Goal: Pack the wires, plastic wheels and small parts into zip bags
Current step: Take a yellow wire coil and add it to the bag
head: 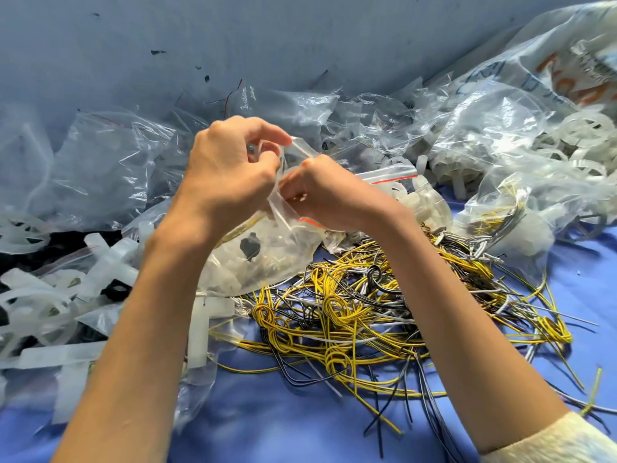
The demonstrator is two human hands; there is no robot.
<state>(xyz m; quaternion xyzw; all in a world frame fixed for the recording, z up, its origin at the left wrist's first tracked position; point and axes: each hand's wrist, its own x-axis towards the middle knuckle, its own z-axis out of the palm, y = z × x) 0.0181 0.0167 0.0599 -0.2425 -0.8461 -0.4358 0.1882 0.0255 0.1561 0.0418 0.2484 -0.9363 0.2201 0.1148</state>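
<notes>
Both hands meet at the mouth of a clear zip bag (267, 252) held above the blue table. My left hand (230, 172) pinches the bag's upper lip between thumb and fingers. My right hand (320, 192) is closed on the lip beside the red zip line. The bag holds white plastic parts, a black part and some wire. Under it lies a tangle of yellow, black and grey wires (377, 315). White plastic wheels (581, 135) sit in a bag at the right.
Several clear zip bags (110, 162) are heaped along the blue wall behind. Loose white plastic strips and parts (100, 272) cover the left. A large printed sack (561, 61) fills the upper right. Blue table surface (290, 419) shows near me.
</notes>
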